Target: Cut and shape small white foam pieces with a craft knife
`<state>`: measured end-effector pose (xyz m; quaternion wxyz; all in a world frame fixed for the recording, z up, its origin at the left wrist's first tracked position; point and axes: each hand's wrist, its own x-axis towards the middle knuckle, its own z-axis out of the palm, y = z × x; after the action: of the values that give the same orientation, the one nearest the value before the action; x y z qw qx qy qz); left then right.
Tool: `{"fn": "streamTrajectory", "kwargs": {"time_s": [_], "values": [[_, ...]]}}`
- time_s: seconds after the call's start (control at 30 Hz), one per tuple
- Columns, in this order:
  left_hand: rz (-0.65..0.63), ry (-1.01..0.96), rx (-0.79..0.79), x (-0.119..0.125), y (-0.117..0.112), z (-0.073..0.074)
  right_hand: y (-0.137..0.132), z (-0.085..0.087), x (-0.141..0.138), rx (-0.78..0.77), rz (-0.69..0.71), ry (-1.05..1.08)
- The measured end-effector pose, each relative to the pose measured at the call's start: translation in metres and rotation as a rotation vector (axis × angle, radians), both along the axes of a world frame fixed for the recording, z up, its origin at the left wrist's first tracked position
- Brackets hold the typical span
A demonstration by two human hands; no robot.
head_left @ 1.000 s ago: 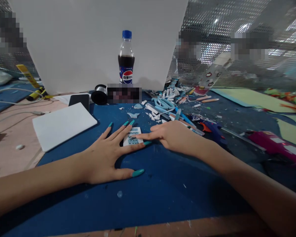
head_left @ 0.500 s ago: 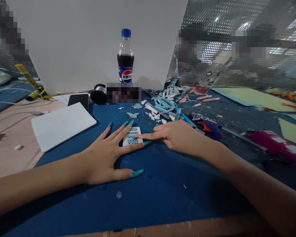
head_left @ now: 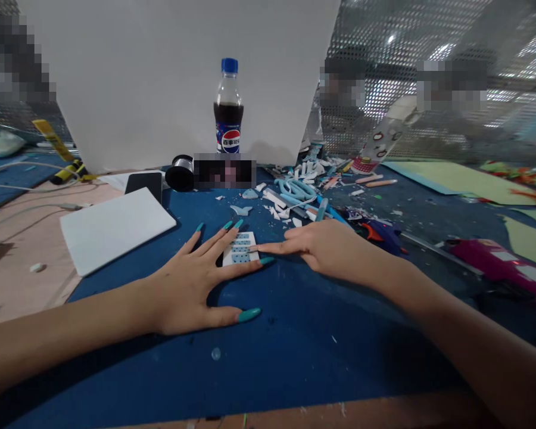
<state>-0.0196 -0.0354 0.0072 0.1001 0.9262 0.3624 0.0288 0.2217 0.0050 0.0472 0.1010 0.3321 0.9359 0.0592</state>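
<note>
My left hand (head_left: 185,286) lies flat with fingers spread and long teal nails. Its ring and little fingers rest at the left and near edges of a small white card (head_left: 252,236) bearing rows of light blue pieces with dark dots. From the right, my right hand (head_left: 324,247) reaches over with the index finger stretched out, its tip on the card's right side. The other right fingers are partly curled and partly hidden, with nothing visible held in them. A teal stick-like piece (head_left: 322,208) shows just behind the right hand.
A cola bottle (head_left: 228,113) stands before a white board (head_left: 138,77). At left lie a white pad (head_left: 118,231) and a wire spool (head_left: 180,173). Behind my right hand are white scraps (head_left: 310,170) and light blue coils (head_left: 297,189). A magenta tool (head_left: 495,262) lies at right.
My right index fingertip has shifted slightly to the right on the card. My left hand stays in place; the whole view has dipped a little.
</note>
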Motion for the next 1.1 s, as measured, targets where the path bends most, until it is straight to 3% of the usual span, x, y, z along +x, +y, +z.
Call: {"fn": "streamTrajectory", "kwargs": {"time_s": [0.37,0.5,0.67,0.9,1.1], "values": [[-0.022,-0.024,-0.010,-0.001,0.001,0.001,0.000,0.008,0.015,0.092,0.004,0.247],[-0.024,-0.018,-0.006,-0.001,0.001,0.001,0.003,0.000,0.013,0.118,0.005,0.202],[-0.008,-0.037,-0.023,-0.002,-0.001,0.001,0.008,-0.008,0.012,0.177,-0.107,0.251],[0.148,-0.241,-0.121,-0.015,0.013,0.002,0.013,-0.014,0.012,0.132,-0.122,0.285],[0.103,-0.355,-0.229,-0.027,0.030,0.005,0.013,-0.018,0.014,0.098,-0.069,0.348]]}}
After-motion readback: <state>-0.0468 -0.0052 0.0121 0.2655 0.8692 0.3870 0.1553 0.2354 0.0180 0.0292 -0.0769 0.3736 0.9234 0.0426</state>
